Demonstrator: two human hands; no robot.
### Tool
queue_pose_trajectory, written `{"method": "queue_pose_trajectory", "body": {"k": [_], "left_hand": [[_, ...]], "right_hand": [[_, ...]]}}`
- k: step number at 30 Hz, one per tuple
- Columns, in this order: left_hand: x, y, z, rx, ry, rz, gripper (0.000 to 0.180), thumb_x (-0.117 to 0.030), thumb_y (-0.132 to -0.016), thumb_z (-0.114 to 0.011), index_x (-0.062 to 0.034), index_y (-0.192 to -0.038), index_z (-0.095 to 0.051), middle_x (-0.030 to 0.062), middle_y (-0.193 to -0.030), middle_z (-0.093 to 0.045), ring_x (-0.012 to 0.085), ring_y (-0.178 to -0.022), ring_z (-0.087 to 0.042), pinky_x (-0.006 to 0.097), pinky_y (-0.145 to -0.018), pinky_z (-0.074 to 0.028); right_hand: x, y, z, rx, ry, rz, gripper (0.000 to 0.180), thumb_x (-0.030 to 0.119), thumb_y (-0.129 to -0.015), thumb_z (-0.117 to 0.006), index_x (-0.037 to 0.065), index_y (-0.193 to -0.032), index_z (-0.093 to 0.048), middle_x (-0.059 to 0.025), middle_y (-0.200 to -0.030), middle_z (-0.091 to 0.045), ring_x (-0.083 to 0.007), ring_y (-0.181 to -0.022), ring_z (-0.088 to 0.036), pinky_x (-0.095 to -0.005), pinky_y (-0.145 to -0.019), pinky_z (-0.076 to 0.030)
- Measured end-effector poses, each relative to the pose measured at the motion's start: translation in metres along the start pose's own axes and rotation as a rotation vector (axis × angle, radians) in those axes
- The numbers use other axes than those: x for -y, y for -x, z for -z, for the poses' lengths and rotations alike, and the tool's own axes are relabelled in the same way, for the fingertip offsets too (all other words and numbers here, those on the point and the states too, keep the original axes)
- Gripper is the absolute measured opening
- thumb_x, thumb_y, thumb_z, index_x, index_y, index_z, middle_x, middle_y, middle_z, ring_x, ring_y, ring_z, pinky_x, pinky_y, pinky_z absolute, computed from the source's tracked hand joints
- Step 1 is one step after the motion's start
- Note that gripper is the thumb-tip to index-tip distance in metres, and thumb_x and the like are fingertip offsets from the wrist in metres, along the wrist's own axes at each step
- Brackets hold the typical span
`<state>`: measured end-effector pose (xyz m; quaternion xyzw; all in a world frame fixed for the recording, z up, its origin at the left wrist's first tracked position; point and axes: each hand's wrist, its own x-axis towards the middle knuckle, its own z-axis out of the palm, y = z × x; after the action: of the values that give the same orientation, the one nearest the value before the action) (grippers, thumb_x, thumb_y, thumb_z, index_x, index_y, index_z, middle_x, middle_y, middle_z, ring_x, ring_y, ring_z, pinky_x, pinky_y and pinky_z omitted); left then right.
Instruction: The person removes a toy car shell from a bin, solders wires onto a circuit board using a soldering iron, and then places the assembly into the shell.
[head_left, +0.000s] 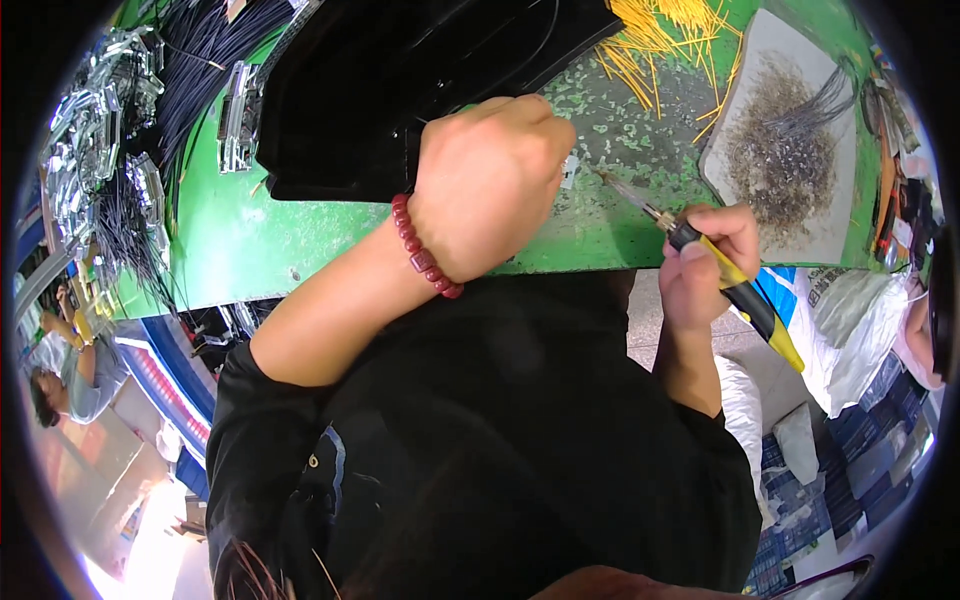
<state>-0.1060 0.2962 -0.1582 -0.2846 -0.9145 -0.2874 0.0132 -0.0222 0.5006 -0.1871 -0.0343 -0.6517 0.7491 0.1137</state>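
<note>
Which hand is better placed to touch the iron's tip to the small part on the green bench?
Right, probably. The right hand holds the soldering iron, tip aimed at the small part. The left hand is fisted beside that part.

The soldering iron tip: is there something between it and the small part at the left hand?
Nothing visible. Bare green bench lies between the iron's tip and the small pale part beside the left hand. The right hand holds the iron.
</note>
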Motion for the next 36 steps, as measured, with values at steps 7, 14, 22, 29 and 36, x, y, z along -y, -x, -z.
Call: {"method": "queue_pose_trajectory", "body": {"k": [7,14,22,29,36], "left_hand": [[0.004,0.003,0.001,0.022,0.007,-0.010,0.005,-0.003,-0.071,-0.063,-0.0050,-0.072,-0.059,0.0058,-0.076,-0.060,0.0263,-0.071,-0.061,0.035,-0.058,-0.049],[0.003,0.000,0.004,0.068,-0.042,-0.014,0.005,-0.004,-0.071,-0.063,-0.0053,-0.073,-0.059,0.0058,-0.076,-0.058,0.0260,-0.072,-0.060,0.035,-0.058,-0.049],[0.003,0.000,0.003,0.081,-0.055,-0.010,0.004,-0.005,-0.072,-0.063,-0.0056,-0.071,-0.058,0.0053,-0.075,-0.058,0.0255,-0.071,-0.061,0.035,-0.057,-0.049],[0.003,0.000,0.001,0.065,-0.059,-0.021,0.004,-0.005,-0.072,-0.062,-0.0057,-0.071,-0.059,0.0053,-0.075,-0.058,0.0252,-0.070,-0.061,0.035,-0.056,-0.049],[0.003,-0.001,0.000,0.040,-0.056,-0.016,0.004,-0.005,-0.072,-0.062,-0.0057,-0.069,-0.059,0.0048,-0.073,-0.058,0.0249,-0.069,-0.060,0.035,-0.056,-0.049]], "right_hand": [[-0.007,0.002,-0.003,0.025,0.099,0.002,0.023,0.015,-0.077,-0.068,0.002,-0.090,-0.052,0.0003,-0.076,-0.052,-0.0040,-0.063,-0.042,-0.0196,-0.057,-0.032],[-0.011,0.002,-0.002,0.042,0.197,0.016,0.028,0.021,-0.078,-0.071,0.001,-0.089,-0.054,0.0003,-0.077,-0.052,-0.0042,-0.063,-0.042,-0.0193,-0.057,-0.033],[-0.009,0.000,-0.002,0.086,0.284,0.048,0.028,0.020,-0.077,-0.072,0.000,-0.090,-0.056,-0.0015,-0.078,-0.054,-0.0055,-0.063,-0.044,-0.0195,-0.058,-0.035],[-0.004,-0.001,-0.009,0.012,0.134,0.086,0.027,0.019,-0.079,-0.066,0.000,-0.088,-0.048,-0.0083,-0.069,-0.051,-0.0130,-0.056,-0.048,-0.0230,-0.052,-0.040],[-0.006,0.002,-0.004,0.040,0.162,0.076,0.028,0.019,-0.079,-0.068,0.001,-0.090,-0.050,-0.0058,-0.074,-0.052,-0.0097,-0.061,-0.046,-0.0222,-0.055,-0.037]]}}
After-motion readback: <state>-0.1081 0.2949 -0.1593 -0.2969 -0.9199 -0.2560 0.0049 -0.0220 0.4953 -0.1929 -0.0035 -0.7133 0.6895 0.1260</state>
